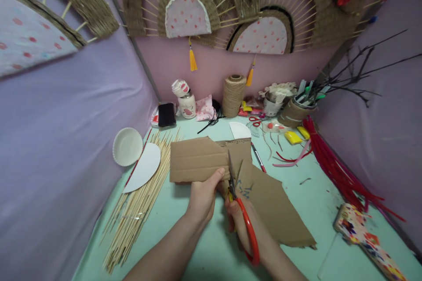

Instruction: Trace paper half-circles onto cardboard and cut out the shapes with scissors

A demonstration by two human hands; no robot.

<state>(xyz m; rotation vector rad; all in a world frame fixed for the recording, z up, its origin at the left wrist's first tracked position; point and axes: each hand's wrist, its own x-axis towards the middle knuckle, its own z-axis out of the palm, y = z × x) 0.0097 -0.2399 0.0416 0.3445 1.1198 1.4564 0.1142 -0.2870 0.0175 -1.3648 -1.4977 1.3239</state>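
In the middle of the head view, my left hand [205, 195] grips a piece of brown corrugated cardboard [198, 158] by its lower right corner, thumb on top. My right hand [242, 221] is closed round the red handles of a pair of scissors [248, 228]. The scissor blades point away from me and stand parted at the cardboard's right edge, close to my left thumb. Beneath and to the right lies a larger cardboard sheet [275, 202] with blue marks on it. My right fingers are partly hidden behind the handle.
Left of the cardboard lie many thin wooden sticks [138, 210], a white paper half-circle [147, 167] and a white bowl [128, 146]. A twine spool [234, 96] and a bottle [186, 104] stand at the back. Red pipe cleaners [336, 167] and a patterned glue gun [365, 237] lie right.
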